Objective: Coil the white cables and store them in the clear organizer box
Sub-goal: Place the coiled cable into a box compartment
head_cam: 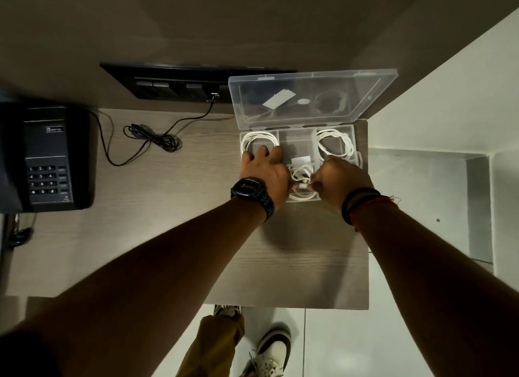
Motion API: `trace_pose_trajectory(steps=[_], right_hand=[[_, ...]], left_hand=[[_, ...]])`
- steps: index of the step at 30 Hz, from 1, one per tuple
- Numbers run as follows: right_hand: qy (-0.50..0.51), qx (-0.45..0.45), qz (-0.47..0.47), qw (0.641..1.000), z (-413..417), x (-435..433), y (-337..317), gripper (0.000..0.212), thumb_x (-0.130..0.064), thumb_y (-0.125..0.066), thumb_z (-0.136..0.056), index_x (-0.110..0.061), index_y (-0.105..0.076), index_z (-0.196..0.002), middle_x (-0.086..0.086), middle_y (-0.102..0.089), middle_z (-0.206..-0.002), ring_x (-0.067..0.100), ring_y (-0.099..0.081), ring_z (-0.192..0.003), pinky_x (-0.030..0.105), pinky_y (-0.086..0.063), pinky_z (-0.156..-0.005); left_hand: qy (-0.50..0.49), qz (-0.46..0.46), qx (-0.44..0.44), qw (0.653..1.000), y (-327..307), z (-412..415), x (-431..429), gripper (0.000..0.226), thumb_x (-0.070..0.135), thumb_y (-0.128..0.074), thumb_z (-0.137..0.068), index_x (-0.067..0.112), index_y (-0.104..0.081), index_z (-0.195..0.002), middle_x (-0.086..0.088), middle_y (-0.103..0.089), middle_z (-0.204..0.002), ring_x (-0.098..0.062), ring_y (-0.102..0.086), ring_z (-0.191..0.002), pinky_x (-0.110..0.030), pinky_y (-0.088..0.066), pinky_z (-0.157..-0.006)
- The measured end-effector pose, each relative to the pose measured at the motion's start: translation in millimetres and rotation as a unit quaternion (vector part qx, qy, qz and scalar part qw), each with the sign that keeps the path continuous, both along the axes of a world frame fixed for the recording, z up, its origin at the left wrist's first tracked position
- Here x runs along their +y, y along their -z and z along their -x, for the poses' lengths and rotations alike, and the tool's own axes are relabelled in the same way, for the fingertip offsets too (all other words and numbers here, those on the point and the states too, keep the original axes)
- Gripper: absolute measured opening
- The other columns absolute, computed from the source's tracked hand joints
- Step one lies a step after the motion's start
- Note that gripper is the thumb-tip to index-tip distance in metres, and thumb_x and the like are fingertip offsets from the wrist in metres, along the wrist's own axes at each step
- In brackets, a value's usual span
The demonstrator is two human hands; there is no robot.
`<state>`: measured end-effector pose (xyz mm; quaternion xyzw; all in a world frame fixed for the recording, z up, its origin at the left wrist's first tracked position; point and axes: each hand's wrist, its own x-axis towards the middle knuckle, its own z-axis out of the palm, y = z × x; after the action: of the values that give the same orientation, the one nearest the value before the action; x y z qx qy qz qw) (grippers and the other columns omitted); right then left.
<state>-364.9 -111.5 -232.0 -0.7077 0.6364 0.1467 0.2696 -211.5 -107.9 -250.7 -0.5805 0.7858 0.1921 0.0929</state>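
The clear organizer box (356, 140) sits open at the desk's far right, its lid (311, 98) leaning back against the wall. One coiled white cable (259, 139) fills the left compartment and another coil (335, 143) lies in the right one. A third white cable (302, 177) is bunched in the front middle compartment. My left hand (265, 170) rests fingers spread on the box's left side, partly over the left coil. My right hand (341, 180) pinches the plug end of the middle cable.
A black desk phone (46, 157) stands at the left edge. A black cord (153, 139) lies tangled mid-desk and runs to a dark socket panel (174, 86) on the wall. The desk ends just right of the box. Below the front edge are my shoes on the tiled floor.
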Motion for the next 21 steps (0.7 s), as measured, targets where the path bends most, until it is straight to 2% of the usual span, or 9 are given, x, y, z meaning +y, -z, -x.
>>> trace_pose_trajectory(steps=[6,9,14,17,19,21], right_hand=[[0.038,0.025,0.038,0.998,-8,4,8,0.032,-0.034,-0.063,-0.087,-0.006,-0.070,-0.101,0.014,-0.068,-0.104,0.031,-0.064,-0.095,0.034,-0.050,-0.081],[0.061,0.023,0.067,0.996,-12,10,8,0.030,-0.028,-0.064,-0.087,-0.002,-0.066,-0.101,0.017,-0.067,-0.103,0.036,-0.064,-0.095,0.039,-0.052,-0.080],[0.056,0.031,0.083,0.994,-14,15,11,0.022,-0.022,-0.060,-0.090,-0.004,-0.067,-0.101,0.017,-0.067,-0.102,0.037,-0.065,-0.093,0.041,-0.053,-0.077],[0.054,0.044,0.087,0.994,-13,17,15,0.023,-0.025,-0.057,-0.090,-0.008,-0.067,-0.103,0.013,-0.067,-0.104,0.035,-0.065,-0.093,0.038,-0.051,-0.076],[0.054,0.047,0.096,0.993,-14,20,16,0.025,-0.026,-0.056,-0.091,-0.009,-0.066,-0.105,0.013,-0.065,-0.106,0.034,-0.064,-0.095,0.037,-0.050,-0.076],[0.042,0.053,0.095,0.993,-14,21,17,0.027,-0.028,-0.055,-0.092,-0.011,-0.067,-0.108,0.011,-0.065,-0.107,0.032,-0.064,-0.096,0.036,-0.050,-0.076]], left_hand=[[-0.066,0.013,-0.024,0.997,3,10,-2,0.026,0.045,-0.062,-0.078,0.026,-0.071,-0.094,-0.004,-0.052,-0.118,-0.031,-0.041,-0.113,-0.048,-0.032,-0.094],[-0.126,-0.009,0.009,0.992,2,11,-1,0.025,0.040,-0.064,-0.078,0.022,-0.070,-0.095,-0.007,-0.051,-0.118,-0.032,-0.041,-0.117,-0.048,-0.034,-0.096],[-0.143,0.050,0.098,0.984,-3,2,9,0.035,0.035,-0.070,-0.075,0.015,-0.066,-0.104,-0.009,-0.058,-0.112,-0.032,-0.051,-0.105,-0.044,-0.045,-0.084],[-0.054,0.082,0.110,0.989,-2,-4,13,0.038,0.033,-0.066,-0.080,0.020,-0.062,-0.115,-0.007,-0.061,-0.114,-0.032,-0.052,-0.105,-0.044,-0.044,-0.084],[0.046,0.080,0.075,0.993,0,-7,15,0.036,0.034,-0.058,-0.086,0.023,-0.058,-0.120,-0.004,-0.058,-0.120,-0.032,-0.049,-0.108,-0.045,-0.042,-0.088],[0.090,0.085,0.041,0.991,4,-10,15,0.037,0.035,-0.054,-0.087,0.023,-0.055,-0.122,-0.003,-0.054,-0.123,-0.031,-0.046,-0.109,-0.045,-0.041,-0.088]])
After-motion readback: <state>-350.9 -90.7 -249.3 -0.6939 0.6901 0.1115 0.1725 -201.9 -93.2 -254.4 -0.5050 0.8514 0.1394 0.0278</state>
